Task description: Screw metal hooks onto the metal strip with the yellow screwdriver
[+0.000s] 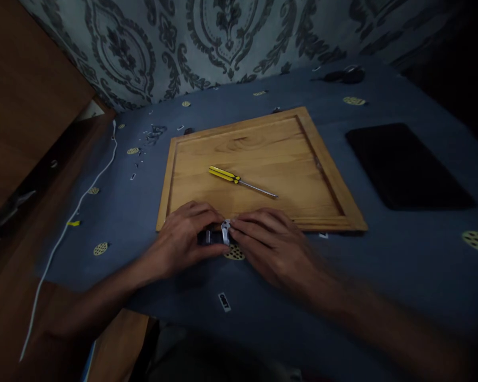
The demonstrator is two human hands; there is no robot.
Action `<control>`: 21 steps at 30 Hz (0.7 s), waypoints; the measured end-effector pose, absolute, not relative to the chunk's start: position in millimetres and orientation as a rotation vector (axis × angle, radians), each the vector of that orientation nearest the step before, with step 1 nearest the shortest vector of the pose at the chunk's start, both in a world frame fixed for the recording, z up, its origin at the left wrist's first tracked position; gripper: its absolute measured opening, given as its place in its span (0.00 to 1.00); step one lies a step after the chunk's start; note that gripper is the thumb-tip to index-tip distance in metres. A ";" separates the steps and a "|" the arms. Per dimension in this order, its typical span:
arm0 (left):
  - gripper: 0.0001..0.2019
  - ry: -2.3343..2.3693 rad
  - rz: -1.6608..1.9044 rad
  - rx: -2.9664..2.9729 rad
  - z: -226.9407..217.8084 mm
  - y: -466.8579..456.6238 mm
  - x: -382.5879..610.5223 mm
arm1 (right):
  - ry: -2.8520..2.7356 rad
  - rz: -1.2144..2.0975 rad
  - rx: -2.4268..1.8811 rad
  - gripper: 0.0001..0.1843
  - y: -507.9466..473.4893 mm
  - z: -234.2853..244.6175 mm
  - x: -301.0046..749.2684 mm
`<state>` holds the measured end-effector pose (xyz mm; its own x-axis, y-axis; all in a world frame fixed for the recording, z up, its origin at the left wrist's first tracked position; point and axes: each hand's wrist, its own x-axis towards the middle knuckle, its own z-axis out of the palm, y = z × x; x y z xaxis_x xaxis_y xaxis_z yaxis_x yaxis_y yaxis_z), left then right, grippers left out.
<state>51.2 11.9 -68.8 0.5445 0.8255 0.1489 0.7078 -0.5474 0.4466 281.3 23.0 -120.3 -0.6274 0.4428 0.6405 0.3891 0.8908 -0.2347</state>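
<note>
A small silvery metal piece (225, 232) is pinched between my two hands at the near edge of the wooden door panel (242, 143); its exact kind is hard to make out. My left hand (187, 233) grips it from the left, thumb below and fingers above. From the right, my right hand (274, 239) closes its fingertips on the same piece. Part of the metal piece is hidden behind the fingers. A screwdriver (242, 182) with a yellow and black handle lies on the panel just beyond my hands, its tip pointing right.
A dark flat rectangular object (410, 165) lies right of the panel. Small loose metal bits (155, 133) lie at the left. A white cable (69, 217) runs along the left edge of the blue patterned cloth (127, 244). A dark object (344, 75) is at the back right.
</note>
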 end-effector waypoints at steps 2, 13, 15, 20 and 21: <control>0.20 1.270 0.463 2.457 -68.0 11.8 51.7 | -2.325 0.115 -0.596 0.14 22.9 -120.7 282.2; 0.17 1.260 0.487 2.431 -67.8 11.2 50.1 | -2.367 0.249 -0.656 0.16 21.4 -118.1 290.3; 0.16 1.263 0.474 2.395 -66.5 11.8 50.6 | -2.362 0.253 -0.658 0.14 21.6 -117.0 291.0; 0.16 1.270 0.379 2.364 -61.7 14.7 52.2 | -2.354 0.267 -0.627 0.12 22.3 -113.1 291.3; 0.17 1.281 0.357 2.366 -61.3 15.0 52.5 | -2.350 0.270 -0.617 0.12 22.3 -112.7 291.2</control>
<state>52.5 15.0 -61.3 0.5414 0.8404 0.0234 0.7313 -0.4845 0.4801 291.2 22.3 -112.7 -0.6542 0.4997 0.5677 0.3581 0.8658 -0.3495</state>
